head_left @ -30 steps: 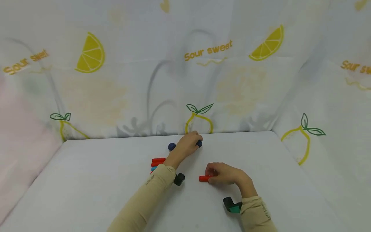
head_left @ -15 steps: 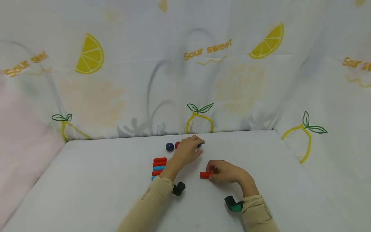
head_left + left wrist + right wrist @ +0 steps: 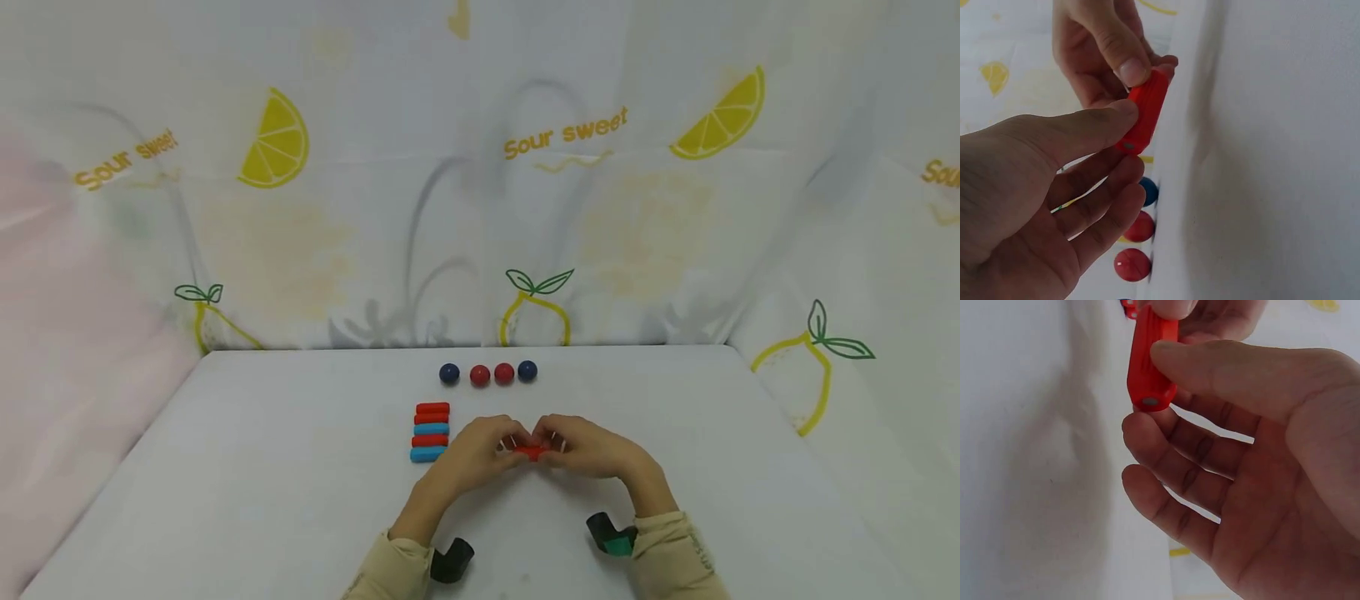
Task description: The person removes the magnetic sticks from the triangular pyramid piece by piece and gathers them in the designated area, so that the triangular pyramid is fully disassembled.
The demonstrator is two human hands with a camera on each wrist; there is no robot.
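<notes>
A short red magnetic rod [image 3: 533,452], with a small grey disc in each end, is held above the table between both hands. My left hand [image 3: 480,450] pinches one end between thumb and forefinger; its other fingers are loosely bent in the left wrist view. At the other end, my right hand [image 3: 592,447] pinches the same red rod [image 3: 1152,362] with thumb and fingers. Beyond the hands, a blue ball [image 3: 449,373], a red ball [image 3: 480,376], a second red ball [image 3: 504,372] and another blue ball [image 3: 527,371] lie in a row.
Left of the hands, several red and blue rods [image 3: 430,430] lie stacked in a column on the white table [image 3: 262,483]. Black wrist mounts [image 3: 452,561] sit at both sleeves. A printed cloth [image 3: 375,217] hangs behind the table's far edge.
My left hand has let go of the blue ball at the far right of the row. It has come back toward me and now pinches the red rod that my right hand holds.
</notes>
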